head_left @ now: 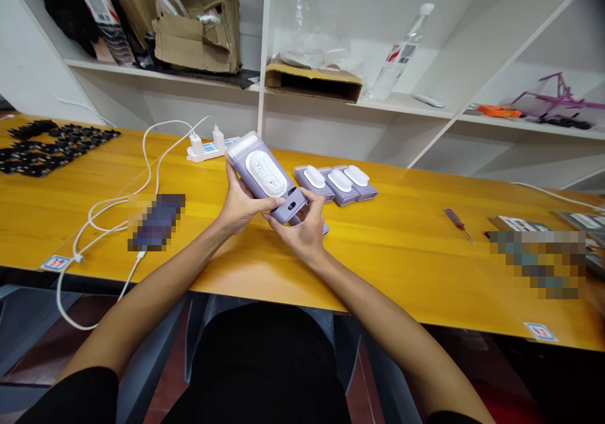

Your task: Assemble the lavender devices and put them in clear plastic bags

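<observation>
Above the middle of the table I hold a lavender box [285, 208] tilted between both hands. A white oval piece with a bumpy, bristle-like face [266, 173] shows on its front, and one end is pale and see-through. My left hand [241, 203] wraps its left side, with the thumb across the front. My right hand [305, 229] grips its lower right end. Partly hidden behind my right hand, another lavender piece [326, 229] lies on the table. Just beyond, several similar lavender boxes with smooth white ovals [341, 180] lie side by side.
A phone [158, 222] with a white cable and a power strip [208, 149] are at left, black parts [47, 147] farther left. A screwdriver [457, 221] lies at right. Shelves behind hold a torn cardboard box [196, 36] and a plastic bottle [401, 52].
</observation>
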Available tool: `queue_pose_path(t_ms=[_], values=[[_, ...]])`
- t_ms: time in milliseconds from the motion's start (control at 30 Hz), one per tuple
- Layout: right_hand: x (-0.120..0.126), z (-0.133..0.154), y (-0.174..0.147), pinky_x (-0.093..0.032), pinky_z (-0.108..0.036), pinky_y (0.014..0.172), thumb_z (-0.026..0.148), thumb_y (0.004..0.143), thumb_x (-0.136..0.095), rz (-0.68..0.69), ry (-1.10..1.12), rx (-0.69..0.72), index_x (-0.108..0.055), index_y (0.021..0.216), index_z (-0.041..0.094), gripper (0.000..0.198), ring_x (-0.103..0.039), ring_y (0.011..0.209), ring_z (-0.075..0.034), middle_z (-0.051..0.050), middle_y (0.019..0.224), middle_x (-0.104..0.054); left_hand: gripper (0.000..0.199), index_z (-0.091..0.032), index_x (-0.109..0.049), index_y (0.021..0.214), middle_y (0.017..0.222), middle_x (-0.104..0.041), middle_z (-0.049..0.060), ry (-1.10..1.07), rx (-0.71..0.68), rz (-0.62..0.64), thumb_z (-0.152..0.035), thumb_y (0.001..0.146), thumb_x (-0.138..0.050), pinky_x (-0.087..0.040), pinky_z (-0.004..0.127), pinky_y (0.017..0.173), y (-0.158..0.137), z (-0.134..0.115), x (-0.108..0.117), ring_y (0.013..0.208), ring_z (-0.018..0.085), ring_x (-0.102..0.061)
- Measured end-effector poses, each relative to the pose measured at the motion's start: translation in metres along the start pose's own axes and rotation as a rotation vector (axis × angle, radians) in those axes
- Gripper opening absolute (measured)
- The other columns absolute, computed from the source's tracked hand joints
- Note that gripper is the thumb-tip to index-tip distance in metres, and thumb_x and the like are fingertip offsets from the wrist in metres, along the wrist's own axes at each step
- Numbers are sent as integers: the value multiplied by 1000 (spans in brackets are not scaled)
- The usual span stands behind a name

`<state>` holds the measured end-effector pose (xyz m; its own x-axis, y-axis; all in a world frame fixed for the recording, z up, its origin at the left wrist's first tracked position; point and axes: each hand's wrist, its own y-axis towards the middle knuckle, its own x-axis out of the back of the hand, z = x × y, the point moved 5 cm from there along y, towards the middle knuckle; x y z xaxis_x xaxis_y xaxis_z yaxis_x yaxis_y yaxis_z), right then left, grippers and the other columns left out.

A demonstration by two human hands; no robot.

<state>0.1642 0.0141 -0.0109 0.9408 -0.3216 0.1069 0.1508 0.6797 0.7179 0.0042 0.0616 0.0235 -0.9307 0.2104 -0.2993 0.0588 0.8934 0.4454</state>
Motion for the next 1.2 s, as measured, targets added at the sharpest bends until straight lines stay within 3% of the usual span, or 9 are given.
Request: queue_pose_path(t_ms=[133,267,367,567,733,900,1200], values=[[0,0,0,-69,-41,78,50,75,-98,2,14,-33,-42,136,27,86,-77,90,-23,-10,119,-69,149,-46,-16,164,146,-62,11,-7,-33,-18,-44,50,-111,-56,57,116,2,0,2,144,38,-61],[0,0,-1,-70,-46,83,52,74,-99,3,10,-32,-43,137,27,88,-77,96,-26,-11,122,-68,101,-45,-35,153,142,-64,9,-82,-48,-77,-63,75,-97,-62,53,108,3,-9,5,139,35,-65],[-1,-1,-1,-69,-46,86,54,75,-98,8,4,-28,-43,139,27,89,-77,100,-27,-12,125,-68,86,-43,-42,146,136,-68,9,-88,-63,-98,-65,80,-92,-65,50,101,3,-17,6,132,34,-70],[2,-6,1,-68,-45,81,53,73,-99,-18,-11,-56,-43,137,27,89,-76,88,-24,-7,111,-70,99,-43,-40,149,134,-67,8,7,-102,-84,-59,72,-100,-68,43,93,6,-21,11,120,29,-73],[1,-7,1,-69,-44,81,56,71,-100,7,30,-67,-43,136,28,91,-77,91,-25,-9,116,-72,106,-45,-38,156,147,-58,10,99,-177,-20,-60,72,-100,-68,40,91,6,-23,11,124,30,-70],[4,-8,3,-69,-42,79,60,69,-100,7,4,-71,-44,136,28,93,-78,92,-26,-9,116,-73,103,-45,-39,154,145,-58,9,100,-132,6,-62,72,-99,-68,42,91,8,-16,15,121,29,-69],[7,-15,6,-69,-45,81,63,64,-102,-10,-32,-107,-47,135,26,97,-78,96,-29,-11,116,-72,102,-39,-46,144,149,-58,12,20,-67,-96,-62,63,-103,-67,50,98,-2,-13,7,133,35,-64]])
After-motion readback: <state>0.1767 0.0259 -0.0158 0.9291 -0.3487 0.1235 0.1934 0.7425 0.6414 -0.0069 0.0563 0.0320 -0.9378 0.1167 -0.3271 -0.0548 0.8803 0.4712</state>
